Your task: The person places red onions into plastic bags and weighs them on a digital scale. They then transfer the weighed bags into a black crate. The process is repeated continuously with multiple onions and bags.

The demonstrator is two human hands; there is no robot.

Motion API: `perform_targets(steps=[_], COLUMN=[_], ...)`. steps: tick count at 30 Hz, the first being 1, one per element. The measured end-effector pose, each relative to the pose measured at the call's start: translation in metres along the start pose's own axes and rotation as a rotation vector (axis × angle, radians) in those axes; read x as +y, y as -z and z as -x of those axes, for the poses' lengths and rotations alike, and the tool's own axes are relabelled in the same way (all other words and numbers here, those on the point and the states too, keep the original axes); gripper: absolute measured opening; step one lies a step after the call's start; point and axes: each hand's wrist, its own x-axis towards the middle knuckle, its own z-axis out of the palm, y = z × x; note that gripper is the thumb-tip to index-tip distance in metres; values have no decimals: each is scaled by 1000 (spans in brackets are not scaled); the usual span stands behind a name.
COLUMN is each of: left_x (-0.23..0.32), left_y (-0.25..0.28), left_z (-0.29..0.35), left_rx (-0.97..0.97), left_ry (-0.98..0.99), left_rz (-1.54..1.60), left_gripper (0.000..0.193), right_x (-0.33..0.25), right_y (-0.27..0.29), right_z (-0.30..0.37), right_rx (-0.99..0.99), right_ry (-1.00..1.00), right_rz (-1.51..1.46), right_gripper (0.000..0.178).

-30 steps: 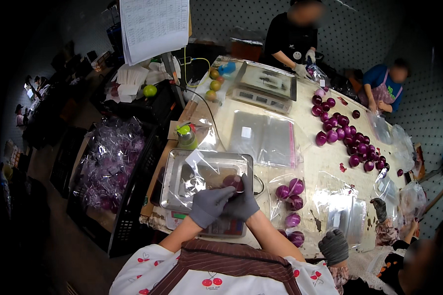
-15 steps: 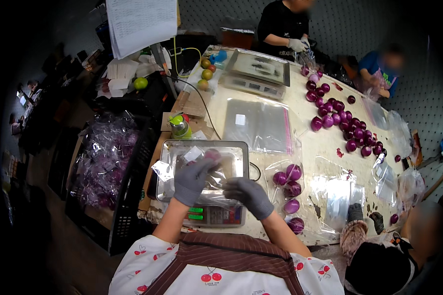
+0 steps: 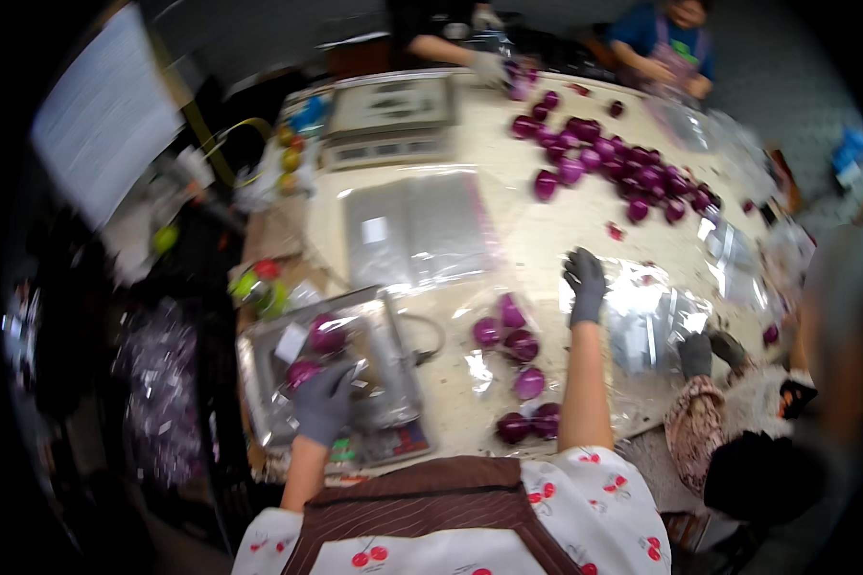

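My left hand [image 3: 324, 402], in a grey glove, is at the near part of the metal weighing tray [image 3: 396, 359]. Its fingers, blurred, seem closed on the edge of a clear plastic bag holding red onions [image 3: 328, 333] and a white label [image 3: 291, 343]. My right hand [image 3: 585, 286], gloved alike, reaches out over the table with its fingers apart and nothing visible in them. It hovers near the left edge of flat clear bags [image 3: 638, 331]. Between my arms, several red onions [image 3: 522, 346] lie on and beside clear film.
A large pile of red onions [image 3: 628, 168] covers the far right. Empty clear bags [image 3: 417, 230] lie mid-table, with a second scale [image 3: 390, 120] behind. A crate of bagged onions [image 3: 158, 393] stands at left. Co-workers' hands [image 3: 489, 69] work opposite, and another's gloved hand [image 3: 696, 356] at right.
My right hand has left the scale and swung far out to the right. My left hand stays at the tray, where the bagged onions now show clearly. The whole view has turned.
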Motion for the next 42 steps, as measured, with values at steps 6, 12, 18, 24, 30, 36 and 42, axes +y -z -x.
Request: perform_targets(steps=[6, 12, 18, 24, 30, 36, 42], left_x=[12, 13, 9, 5, 34, 33, 37], left_y=[-15, -29, -35, -36, -31, -21, -14], left_z=[-14, -21, -28, -22, -27, -5, 4], left_rx=[-131, -137, -164, -90, -165, -203, -140], left_ry=[83, 129, 102, 3, -37, 84, 4], left_rz=[-98, -152, -346, -330, -329, -386, -357], left_gripper=[16, 15, 15, 16, 18, 12, 16], right_x=[79, 44, 51, 86, 57, 55, 52], right_y=[8, -52, -101, -82, -34, -48, -45], right_z=[-122, -211, -236, -236, -284, -358, -337], right_rx=[131, -8, -267, -364, -300, -182, -158], right_ry=[70, 485, 367, 592, 493, 487, 327], right_rz=[883, 1208, 1395, 1288, 1297, 1578, 1442], right_gripper=[69, 85, 54, 32, 44, 78, 79])
